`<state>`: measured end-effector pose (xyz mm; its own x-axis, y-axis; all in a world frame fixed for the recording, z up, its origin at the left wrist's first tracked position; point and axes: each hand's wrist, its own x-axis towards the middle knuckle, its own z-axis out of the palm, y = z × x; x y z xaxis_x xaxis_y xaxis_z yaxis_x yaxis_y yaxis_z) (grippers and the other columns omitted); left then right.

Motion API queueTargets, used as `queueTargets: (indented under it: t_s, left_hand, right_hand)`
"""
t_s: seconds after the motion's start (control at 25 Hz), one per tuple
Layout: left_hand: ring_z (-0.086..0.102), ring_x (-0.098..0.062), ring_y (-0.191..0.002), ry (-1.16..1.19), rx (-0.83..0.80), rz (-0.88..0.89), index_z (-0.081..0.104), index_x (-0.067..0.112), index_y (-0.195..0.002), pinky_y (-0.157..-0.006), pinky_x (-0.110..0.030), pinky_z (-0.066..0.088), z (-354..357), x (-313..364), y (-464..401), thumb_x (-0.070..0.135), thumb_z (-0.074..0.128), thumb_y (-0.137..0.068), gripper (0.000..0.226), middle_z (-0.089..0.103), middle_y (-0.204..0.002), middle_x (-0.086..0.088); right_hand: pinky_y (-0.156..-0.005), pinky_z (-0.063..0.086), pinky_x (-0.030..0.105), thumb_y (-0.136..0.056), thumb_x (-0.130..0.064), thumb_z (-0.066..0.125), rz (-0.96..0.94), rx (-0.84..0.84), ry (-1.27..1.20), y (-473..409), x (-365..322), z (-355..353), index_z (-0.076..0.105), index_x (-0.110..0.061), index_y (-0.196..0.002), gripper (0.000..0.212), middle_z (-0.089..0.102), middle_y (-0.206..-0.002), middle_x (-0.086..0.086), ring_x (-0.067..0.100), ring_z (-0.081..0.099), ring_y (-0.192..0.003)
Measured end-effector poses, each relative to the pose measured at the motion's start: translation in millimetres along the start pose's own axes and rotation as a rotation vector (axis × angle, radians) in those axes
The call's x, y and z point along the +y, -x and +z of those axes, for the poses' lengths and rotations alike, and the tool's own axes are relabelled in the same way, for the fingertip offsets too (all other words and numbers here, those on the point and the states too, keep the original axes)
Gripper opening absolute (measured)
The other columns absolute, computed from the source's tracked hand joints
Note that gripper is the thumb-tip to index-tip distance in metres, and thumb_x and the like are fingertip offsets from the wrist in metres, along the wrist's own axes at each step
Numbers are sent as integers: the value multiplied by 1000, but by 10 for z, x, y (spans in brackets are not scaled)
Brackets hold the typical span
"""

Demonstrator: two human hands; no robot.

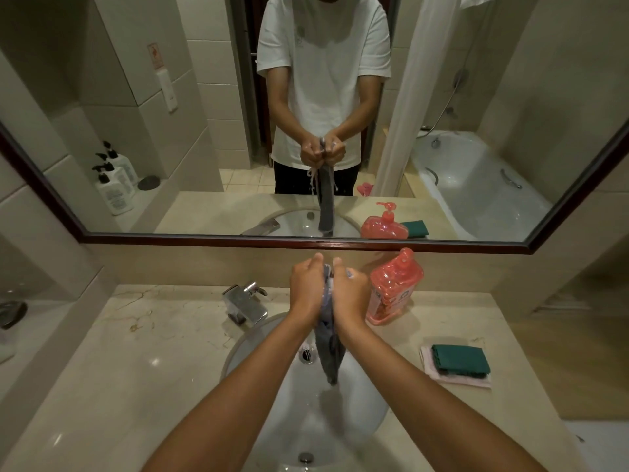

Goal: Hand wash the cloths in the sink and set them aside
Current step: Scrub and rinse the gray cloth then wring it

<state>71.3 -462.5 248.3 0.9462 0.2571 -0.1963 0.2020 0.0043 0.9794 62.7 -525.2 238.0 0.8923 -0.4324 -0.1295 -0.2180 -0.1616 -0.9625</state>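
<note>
Both hands, the left hand [308,284] and the right hand [349,289], are clenched around the top of a grey cloth [329,356], holding it upright above the sink [367,403], likely so wrung water drains into the basin. On the marble worktop [153,352] to the right lie a green cloth [461,359] on a pink cloth [452,379], near a pink soap bottle [394,287]; a mirror [170,97] backs the bathroom.

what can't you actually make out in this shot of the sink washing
Head view only:
- Grey cloth: its upper part is hidden between the left hand and right hand.
- Pink soap bottle: label too small.
- Pink cloth: mostly covered by the green cloth.
</note>
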Motion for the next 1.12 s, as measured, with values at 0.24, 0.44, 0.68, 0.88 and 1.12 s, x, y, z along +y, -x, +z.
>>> queueTargets:
  t_s: [0.24,0.44,0.68,0.88,1.12]
  left_hand:
    - [56,-15,-57,-27,-32,27,56,22,-57,-61,-32,45,49,-105,84,29,46,-103,47,58,-55,4]
    - [68,-13,-67,16,-97,12,61,20,-70,-65,-28,51,10,-145,97,34,48,-104,39,69,-67,2]
    - [59,-4,-103,-43,-111,180,43,30,-112,-76,-14,49,-107,-245,238,49,66,-87,38,47,-119,0]
    - [57,7,-98,-81,-89,309,61,29,-109,-79,0,41,-60,-245,292,31,66,-96,15,53,-120,3]
    - [61,4,-87,-138,-74,273,58,31,-100,-67,-4,45,-87,-218,163,41,60,-97,10,58,-104,5]
  right_hand:
    - [-60,38,33,-99,-31,55,38,43,-22,-217,-74,-12,47,-17,-57,44,49,-58,5,20,46,-57]
    - [-63,42,38,-98,-33,54,116,42,23,-289,16,17,47,-16,-57,45,53,-61,7,25,51,-62]
    - [-62,44,33,-103,-39,45,192,101,-205,-328,-8,-88,55,-12,-70,44,58,-69,6,23,57,-65]
    - [-66,51,34,-103,-50,44,324,-2,-352,-292,-94,-136,54,-14,-75,47,59,-73,6,23,61,-69]
    - [-69,60,35,-102,-47,47,510,-276,-579,-176,-181,-146,64,-7,-96,44,72,-81,14,26,71,-75]
